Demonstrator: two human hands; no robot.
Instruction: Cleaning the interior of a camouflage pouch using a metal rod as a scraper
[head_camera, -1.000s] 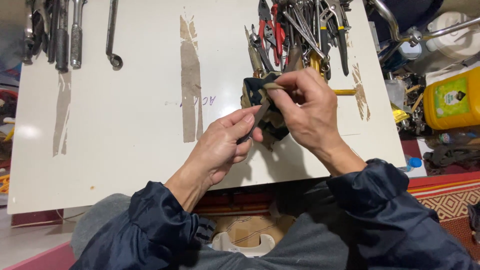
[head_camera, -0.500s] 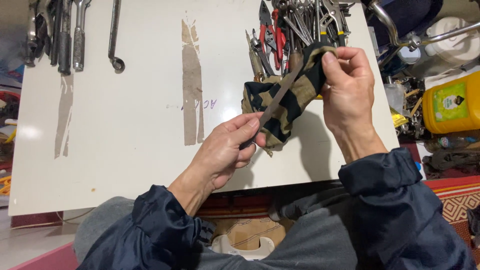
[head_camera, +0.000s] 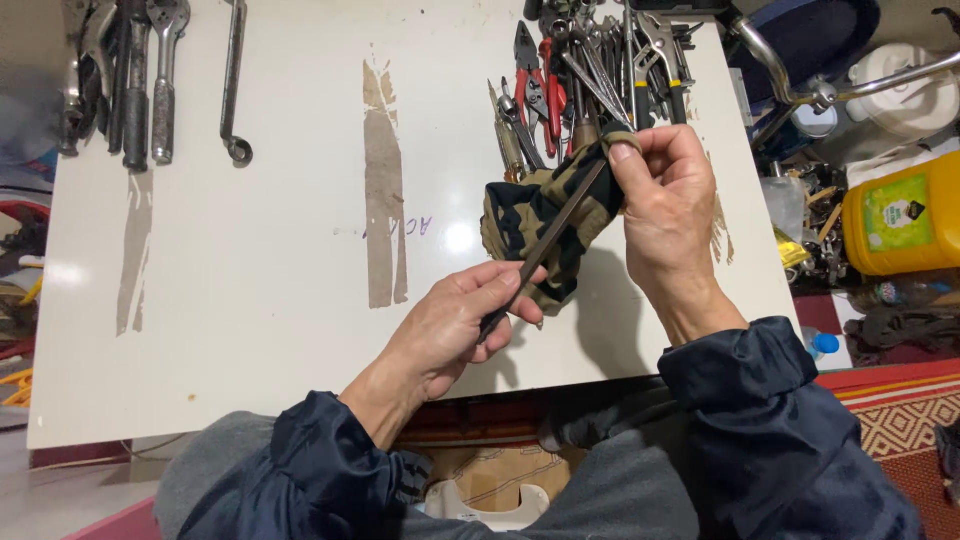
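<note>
My right hand (head_camera: 665, 205) grips a camouflage-patterned cloth (head_camera: 535, 225) wrapped around the upper end of a long dark metal file (head_camera: 545, 250). My left hand (head_camera: 450, 335) pinches the lower end of that file between thumb and fingers. The file runs diagonally from lower left to upper right, held above the white table (head_camera: 280, 250). Most of the cloth hangs bunched below my right hand's fingers.
A pile of pliers, cutters and screwdrivers (head_camera: 590, 70) lies at the table's far edge. Several wrenches and a ratchet (head_camera: 140, 80) lie at the far left. A yellow jug (head_camera: 900, 215) and clutter stand to the right. Brown tape strips (head_camera: 383, 190) mark the tabletop.
My right hand has slid the cloth up along the file, away from my left hand. The bare length of file between the hands has grown.
</note>
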